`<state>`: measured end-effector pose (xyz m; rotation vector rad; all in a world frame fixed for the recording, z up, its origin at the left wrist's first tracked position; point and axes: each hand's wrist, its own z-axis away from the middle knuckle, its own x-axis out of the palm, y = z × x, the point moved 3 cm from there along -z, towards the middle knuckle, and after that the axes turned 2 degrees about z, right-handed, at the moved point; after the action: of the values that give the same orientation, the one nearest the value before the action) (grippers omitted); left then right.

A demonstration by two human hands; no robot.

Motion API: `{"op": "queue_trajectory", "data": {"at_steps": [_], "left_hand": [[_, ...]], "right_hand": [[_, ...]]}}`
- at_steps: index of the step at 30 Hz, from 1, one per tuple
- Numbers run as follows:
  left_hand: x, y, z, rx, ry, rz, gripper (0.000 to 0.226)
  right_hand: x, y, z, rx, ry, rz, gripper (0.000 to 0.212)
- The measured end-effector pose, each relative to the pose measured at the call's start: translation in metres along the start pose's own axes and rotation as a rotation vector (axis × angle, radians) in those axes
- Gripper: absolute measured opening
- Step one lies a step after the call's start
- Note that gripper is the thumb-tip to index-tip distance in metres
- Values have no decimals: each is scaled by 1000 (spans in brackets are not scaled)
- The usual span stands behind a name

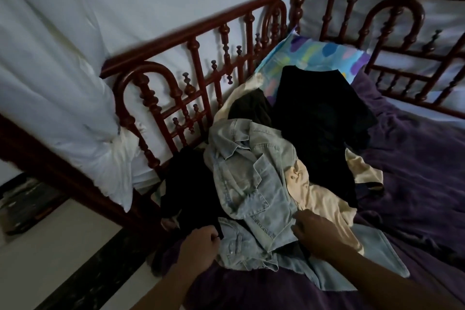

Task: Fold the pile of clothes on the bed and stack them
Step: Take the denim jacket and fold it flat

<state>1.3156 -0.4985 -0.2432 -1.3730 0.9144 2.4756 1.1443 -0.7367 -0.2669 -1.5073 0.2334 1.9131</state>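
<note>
A loose pile of clothes lies on the purple bed cover (415, 171). On top is a light blue denim jacket (251, 173). A cream garment (319, 199) spills out to its right, a large black garment (319, 121) lies behind, and another black piece (186, 189) hangs at the left by the rail. My left hand (198, 246) is closed on the edge of that black piece, next to the denim's lower hem. My right hand (319, 231) rests on the pile where denim meets cream cloth, fingers curled onto the fabric; its grip is unclear.
A dark red wooden bed rail (201, 63) with turned spindles runs along the left and far sides. A colourful patterned pillow (322, 55) lies in the far corner. White curtain cloth (63, 83) hangs outside the rail. Pale floor (50, 259) shows at lower left.
</note>
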Motion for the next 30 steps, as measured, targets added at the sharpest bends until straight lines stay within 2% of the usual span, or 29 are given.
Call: {"op": "queue_trajectory", "data": {"at_steps": [5,9,11,15,16,18,21,24,26,30], "left_hand": [[-14,-25,-106,-78,-77,122,19],[-7,-30,-169,-130,-58,250,27],[5,-30,-197,-189,-64,357,39],[30,-25,-234,-400,-71,730,72],[35,-21,-239,-396,-67,759,71],[39,-12,-246,-399,-50,821,55],[26,-2,-243,-439,20,1035,34],[-14,0,-225,-288,103,1025,36],[-52,1,-206,-102,113,835,44],[-131,13,-160,251,27,431,51]], "right_hand": [[9,-46,-86,53,-21,23,39],[12,-79,-140,30,8,71,37],[19,-87,-155,44,2,69,35],[36,-84,-156,89,-20,51,35],[40,-80,-152,102,-35,45,37],[43,-67,-140,143,-65,25,40],[36,-44,-125,243,-77,-30,37],[16,-27,-113,326,-63,-56,33],[-5,-24,-109,334,-29,-57,33],[-67,-44,-112,262,92,-56,32]]}}
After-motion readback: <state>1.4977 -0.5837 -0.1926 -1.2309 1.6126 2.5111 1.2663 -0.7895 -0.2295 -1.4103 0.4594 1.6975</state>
